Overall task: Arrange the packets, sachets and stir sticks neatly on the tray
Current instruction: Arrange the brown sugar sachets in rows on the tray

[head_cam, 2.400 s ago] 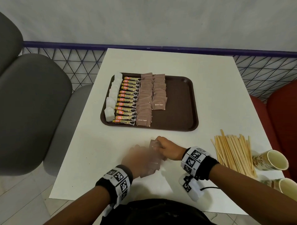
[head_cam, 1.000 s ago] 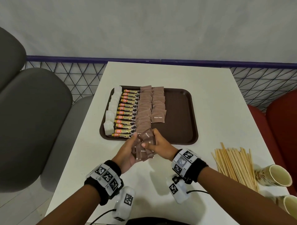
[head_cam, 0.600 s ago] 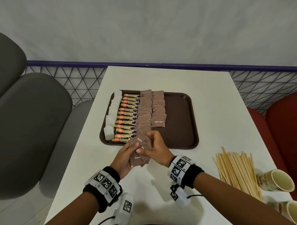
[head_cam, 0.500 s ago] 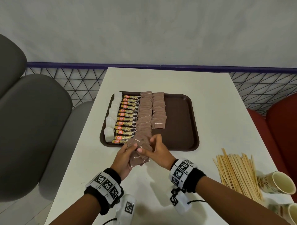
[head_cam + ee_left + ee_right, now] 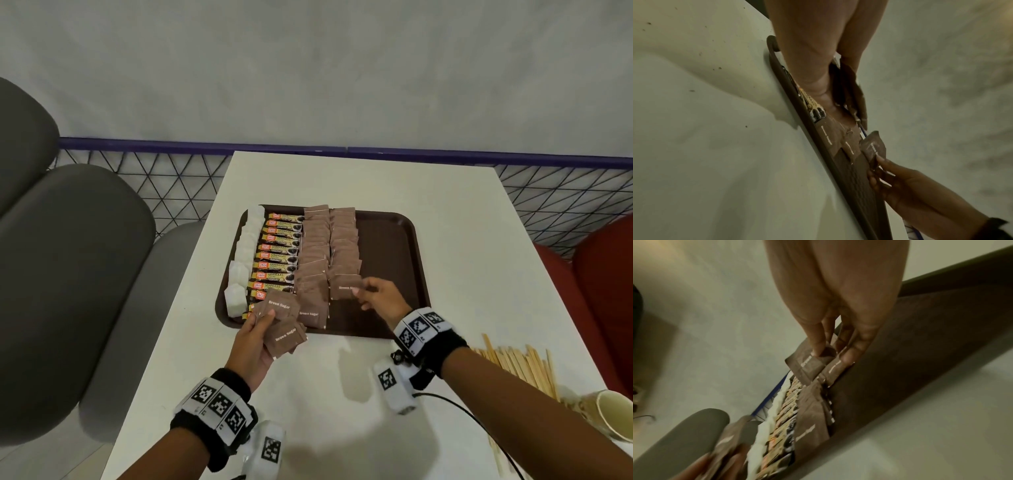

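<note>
Now we pinch one brown sachet (image 5: 345,288) in our right hand (image 5: 381,298), holding it low over the near end of the second brown row (image 5: 344,246) on the tray (image 5: 390,274). Our left hand (image 5: 251,342) grips a fanned stack of sachets (image 5: 282,325) over the tray's near-left corner. Left of the brown rows lie coffee sticks (image 5: 279,255) and white packets (image 5: 245,260) along the tray's left edge. Stir sticks (image 5: 517,366) lie near the table's (image 5: 462,240) right edge, beside paper cups (image 5: 613,414).

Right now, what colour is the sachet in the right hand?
Brown, with white "Brown Sugar" lettering on the sachet in the right hand; clearest in the head view.
</note>
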### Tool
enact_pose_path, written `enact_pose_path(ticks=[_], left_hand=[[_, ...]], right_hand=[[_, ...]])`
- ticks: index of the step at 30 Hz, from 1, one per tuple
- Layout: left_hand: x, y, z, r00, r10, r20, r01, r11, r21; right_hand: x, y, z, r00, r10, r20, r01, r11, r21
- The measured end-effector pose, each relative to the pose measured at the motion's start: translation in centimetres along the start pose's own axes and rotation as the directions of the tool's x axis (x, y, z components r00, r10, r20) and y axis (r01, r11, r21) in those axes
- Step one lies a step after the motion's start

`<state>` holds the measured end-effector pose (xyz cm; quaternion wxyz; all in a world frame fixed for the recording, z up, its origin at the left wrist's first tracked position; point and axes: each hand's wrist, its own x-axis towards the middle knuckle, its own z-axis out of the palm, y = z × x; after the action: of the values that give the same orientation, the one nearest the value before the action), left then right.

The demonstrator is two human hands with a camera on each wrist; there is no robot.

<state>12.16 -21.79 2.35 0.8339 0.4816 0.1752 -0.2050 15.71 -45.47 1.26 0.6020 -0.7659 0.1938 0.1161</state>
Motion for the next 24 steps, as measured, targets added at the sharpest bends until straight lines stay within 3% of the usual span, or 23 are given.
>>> enact_pose_path(ticks=[4, 11, 16, 21, 24], left_hand=[[0.1, 0.3, -0.6, 1.000, -0.003, -0.024, 0.002, 0.999, -0.045], [0.2, 0.7, -1.2, 0.999, -0.028, -0.026, 0.026, 0.997, -0.078], [0.3, 0.6, -1.1, 0.998, -0.038, -0.053, 0.033, 0.996, -0.079], [0.2, 0.6, -0.6, 0.998, -0.033, -0.056, 0.030, 0.998, -0.057], [0.0, 0.7, -0.3, 0.998, -0.021, -0.056, 0.018, 0.998, -0.052]], right_hand=[[2.5, 0.9, -0.2, 0.989, -0.020, -0.148, -0.006, 0.984, -0.176], [3.7, 1.3, 1.2, 0.982, 0.004, -0.186, -0.058, 0.957, -0.286], [4.2, 1.8, 2.0, 0.962, -0.047, -0.270, -0.070, 0.910, -0.409], [3.3, 1.1, 2.1, 0.917, -0.206, -0.341, 0.017, 0.875, -0.483], [2.0, 0.2, 3.1, 0.894, -0.335, -0.297, 0.180, 0.877, -0.446]])
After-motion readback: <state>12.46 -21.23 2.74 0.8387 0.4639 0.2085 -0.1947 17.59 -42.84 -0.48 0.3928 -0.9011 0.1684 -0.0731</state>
